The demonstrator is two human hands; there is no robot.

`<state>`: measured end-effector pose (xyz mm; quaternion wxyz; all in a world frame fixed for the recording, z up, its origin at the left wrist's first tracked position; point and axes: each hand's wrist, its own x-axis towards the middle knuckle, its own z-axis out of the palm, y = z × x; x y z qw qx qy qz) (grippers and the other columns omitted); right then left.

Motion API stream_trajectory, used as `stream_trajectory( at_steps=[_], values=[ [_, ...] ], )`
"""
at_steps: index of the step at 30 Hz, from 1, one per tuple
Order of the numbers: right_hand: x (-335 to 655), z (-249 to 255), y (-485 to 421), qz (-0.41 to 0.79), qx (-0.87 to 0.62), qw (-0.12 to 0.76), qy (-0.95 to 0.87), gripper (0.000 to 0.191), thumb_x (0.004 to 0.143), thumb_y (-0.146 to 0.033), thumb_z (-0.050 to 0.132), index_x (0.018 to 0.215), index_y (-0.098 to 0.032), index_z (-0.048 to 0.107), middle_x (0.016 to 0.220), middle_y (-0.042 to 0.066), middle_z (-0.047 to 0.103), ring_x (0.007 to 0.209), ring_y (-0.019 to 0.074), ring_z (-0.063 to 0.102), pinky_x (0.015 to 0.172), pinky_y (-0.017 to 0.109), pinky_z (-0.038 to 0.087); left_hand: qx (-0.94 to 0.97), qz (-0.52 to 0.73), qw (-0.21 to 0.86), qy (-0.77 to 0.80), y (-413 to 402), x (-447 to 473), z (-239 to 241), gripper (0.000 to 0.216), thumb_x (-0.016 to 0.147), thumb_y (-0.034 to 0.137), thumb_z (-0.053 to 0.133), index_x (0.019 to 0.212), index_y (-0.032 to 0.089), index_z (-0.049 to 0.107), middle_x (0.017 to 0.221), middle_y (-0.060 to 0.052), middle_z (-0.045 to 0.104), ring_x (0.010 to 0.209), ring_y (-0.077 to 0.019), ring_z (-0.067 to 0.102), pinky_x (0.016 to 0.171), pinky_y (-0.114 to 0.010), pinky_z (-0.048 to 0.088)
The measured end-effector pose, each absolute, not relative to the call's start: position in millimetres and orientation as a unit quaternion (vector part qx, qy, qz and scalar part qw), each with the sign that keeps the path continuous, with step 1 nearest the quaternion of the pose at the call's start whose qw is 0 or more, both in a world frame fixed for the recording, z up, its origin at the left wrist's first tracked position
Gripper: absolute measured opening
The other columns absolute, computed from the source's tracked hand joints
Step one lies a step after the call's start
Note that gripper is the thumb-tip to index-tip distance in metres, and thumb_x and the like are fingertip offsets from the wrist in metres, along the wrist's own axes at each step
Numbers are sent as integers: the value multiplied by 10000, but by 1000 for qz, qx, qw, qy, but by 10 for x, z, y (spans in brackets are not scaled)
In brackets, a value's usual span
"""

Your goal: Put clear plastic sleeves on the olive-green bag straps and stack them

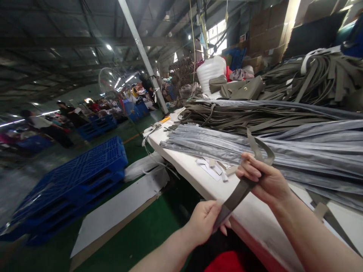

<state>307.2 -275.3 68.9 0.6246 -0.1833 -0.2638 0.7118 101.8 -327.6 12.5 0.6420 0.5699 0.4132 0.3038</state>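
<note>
A dark olive strap (pixel 237 195) is stretched between my two hands over the table's front edge. My left hand (pixel 204 221) pinches its lower end, thumb on top. Higher up and to the right, my right hand (pixel 262 176) has its fingers closed round the strap, and a loose loop of it stands out beyond. Just behind the right hand lies a bundle of grey, shiny strips (pixel 210 141). Farther back on the table is a pile of dark olive straps (pixel 227 115).
White scraps (pixel 211 168) lie on the white table (pixel 181 160). A white foam roll (pixel 211 73) and an olive bag (pixel 245 90) stand at the back. Stacked blue pallets (pixel 76 181) and a long flat board (pixel 121 211) are on the floor at left. Several people are farther off.
</note>
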Motion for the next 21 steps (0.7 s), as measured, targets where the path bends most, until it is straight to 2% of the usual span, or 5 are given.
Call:
stream_trajectory(
  at_steps=[4, 7, 11, 16, 21],
  values=[
    [2835, 605, -2812, 708, -210, 600, -308, 186, 844, -368, 731, 929, -204, 705, 472, -97, 318, 453, 70, 299, 663, 254, 493, 554, 348, 644, 397, -3116, 1231, 219, 653, 858, 723, 480, 743, 104, 654, 568, -55, 634, 464, -113, 567, 479, -211, 423],
    [2715, 529, -2845, 732, -231, 555, -321, 266, 836, -445, 736, 929, -196, 720, 512, -73, 451, 507, 81, 441, 774, 283, 524, 529, 393, 635, 403, -3062, 1311, 257, 614, 846, 716, 513, 740, 121, 622, 529, -13, 588, 410, -88, 508, 444, -204, 390],
    [2840, 539, -2814, 778, -157, 560, -236, 209, 793, -349, 793, 874, -181, 698, 536, -89, 466, 513, 56, 463, 835, 252, 528, 533, 389, 620, 425, -3120, 1247, 247, 584, 858, 700, 517, 744, 133, 604, 475, 46, 493, 337, -40, 372, 376, -180, 268],
    [3141, 568, -2634, 794, -79, 595, -94, 196, 762, -162, 788, 849, -201, 617, 555, -116, 474, 516, 39, 480, 836, 215, 525, 534, 356, 632, 434, -3203, 1129, 186, 580, 844, 704, 533, 781, 133, 613, 516, 39, 523, 347, -40, 382, 346, -171, 246],
    [3156, 643, -2679, 773, -107, 614, -118, 121, 812, -211, 742, 831, -254, 631, 534, -109, 474, 471, 57, 436, 776, 250, 533, 536, 333, 633, 449, -3339, 988, 176, 596, 860, 704, 508, 767, 124, 612, 511, 32, 517, 352, -36, 388, 354, -164, 261]
  ],
)
